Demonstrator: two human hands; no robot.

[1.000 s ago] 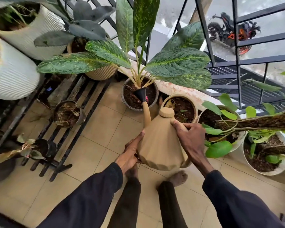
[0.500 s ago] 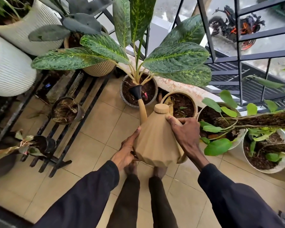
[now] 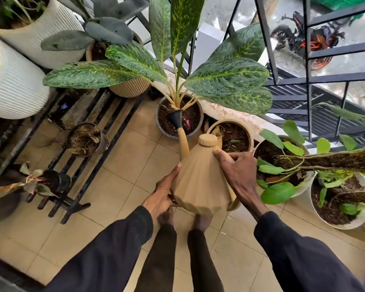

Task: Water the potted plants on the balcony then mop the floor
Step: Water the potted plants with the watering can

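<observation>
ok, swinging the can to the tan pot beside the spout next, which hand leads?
Likely right: the right hand grips the watering can by its handle, nearest the tan pot; the left hand just presses flat against its body.

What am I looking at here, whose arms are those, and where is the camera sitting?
There is no machine here. A person wears a camera on the head, so this single picture looks down past their own dark sleeves. The right hand has its grip on the handle of a tan watering can. The left hand steadies the can's side with flat fingers. The black spout head sits over the soil of a grey pot on the tiled floor. Other potted plants stand around it.
</observation>
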